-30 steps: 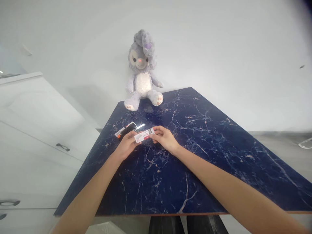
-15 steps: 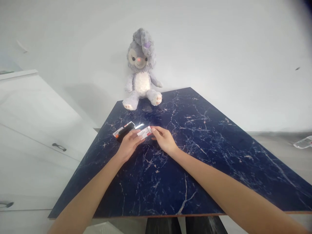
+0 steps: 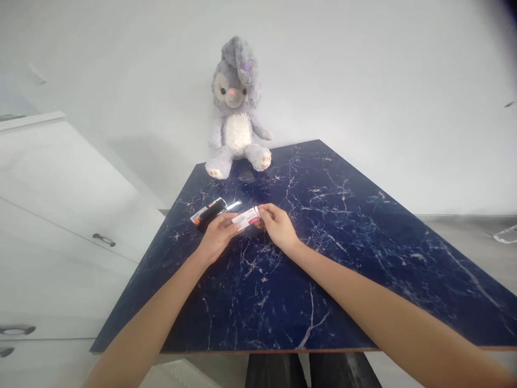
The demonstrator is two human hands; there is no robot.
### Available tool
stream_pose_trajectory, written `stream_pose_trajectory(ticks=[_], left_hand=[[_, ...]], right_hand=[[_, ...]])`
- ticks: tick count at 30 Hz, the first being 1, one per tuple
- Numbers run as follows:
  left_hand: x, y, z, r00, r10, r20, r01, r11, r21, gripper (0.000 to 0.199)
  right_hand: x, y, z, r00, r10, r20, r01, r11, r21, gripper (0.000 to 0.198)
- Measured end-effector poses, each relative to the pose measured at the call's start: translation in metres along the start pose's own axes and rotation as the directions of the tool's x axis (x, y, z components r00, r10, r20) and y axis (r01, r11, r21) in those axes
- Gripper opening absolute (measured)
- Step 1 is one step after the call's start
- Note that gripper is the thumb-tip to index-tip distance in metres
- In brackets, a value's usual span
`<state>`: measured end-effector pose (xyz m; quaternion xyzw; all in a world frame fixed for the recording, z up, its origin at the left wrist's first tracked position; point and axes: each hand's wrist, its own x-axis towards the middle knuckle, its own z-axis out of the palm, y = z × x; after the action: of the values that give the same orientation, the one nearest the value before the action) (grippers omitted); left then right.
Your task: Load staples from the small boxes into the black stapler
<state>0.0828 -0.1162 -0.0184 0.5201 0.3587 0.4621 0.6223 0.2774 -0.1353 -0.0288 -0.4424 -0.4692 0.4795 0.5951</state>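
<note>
Over the table, both hands hold a small white box [image 3: 246,218] with red print. My left hand [image 3: 217,237] pinches its left end between thumb and fingers. At the right end, the thumb and fingers of my right hand [image 3: 279,226] close on the edge, where a white flap seems to stand up. Just beyond my left hand lies a black object [image 3: 210,214] with an orange spot and a shiny metal part; its kind is unclear. Partly covered by it is another white, red and orange package [image 3: 197,211].
A grey plush rabbit [image 3: 237,129] sits at the far edge of the dark blue marbled table [image 3: 347,258], against the wall. White cabinets [image 3: 60,226] with dark handles stand on the left. Clear plastic [image 3: 507,235] lies beyond the table at right.
The box has turned a little, showing more of its red print. My right hand has shifted slightly right at its end. The whole view has moved slightly.
</note>
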Motion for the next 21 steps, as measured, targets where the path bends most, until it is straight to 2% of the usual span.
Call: stream_pose_trajectory(ticks=[3,5,9,11,12,14,17,19,21], left_hand=[[0.001,0.000,-0.001,1.000,0.012,-0.009,-0.012,1.000,0.000,0.032],[0.002,0.000,-0.002,0.999,0.036,-0.015,-0.036,0.999,0.019,0.031],[0.002,-0.001,-0.003,0.999,0.032,0.001,-0.032,0.998,0.053,0.032],[0.002,-0.001,-0.003,1.000,0.005,0.021,-0.007,0.998,0.067,0.032],[0.001,0.000,-0.003,1.000,-0.004,0.029,0.002,0.997,0.082,0.033],[0.001,0.000,-0.003,1.000,-0.004,0.026,0.001,0.992,0.129,0.033],[0.001,0.000,-0.001,0.999,0.034,-0.012,-0.031,0.976,0.215,0.033],[0.000,0.001,0.002,0.998,0.051,-0.031,-0.042,0.968,0.249,0.034],[0.000,0.003,0.004,0.997,0.070,-0.040,-0.057,0.963,0.265,0.036]], right_hand=[[-0.003,-0.003,0.000,0.998,-0.063,0.018,0.064,0.995,-0.080,0.024],[-0.003,-0.004,-0.001,0.996,-0.071,0.058,0.075,0.994,-0.073,0.027],[0.002,-0.005,-0.003,0.997,0.076,0.032,-0.077,0.997,0.029,0.021],[0.002,-0.007,-0.004,0.993,0.118,0.010,-0.119,0.993,0.016,0.015],[0.000,-0.008,-0.005,0.996,0.091,-0.010,-0.091,0.995,-0.040,0.014],[-0.006,-0.011,-0.004,0.998,-0.052,-0.033,0.044,0.977,-0.208,0.015],[-0.017,-0.016,0.003,0.956,-0.287,0.063,0.290,0.886,-0.363,0.021],[-0.023,-0.018,0.008,0.937,-0.322,0.134,0.348,0.866,-0.359,0.026],[-0.025,-0.017,0.012,0.947,-0.287,0.144,0.320,0.883,-0.344,0.033]])
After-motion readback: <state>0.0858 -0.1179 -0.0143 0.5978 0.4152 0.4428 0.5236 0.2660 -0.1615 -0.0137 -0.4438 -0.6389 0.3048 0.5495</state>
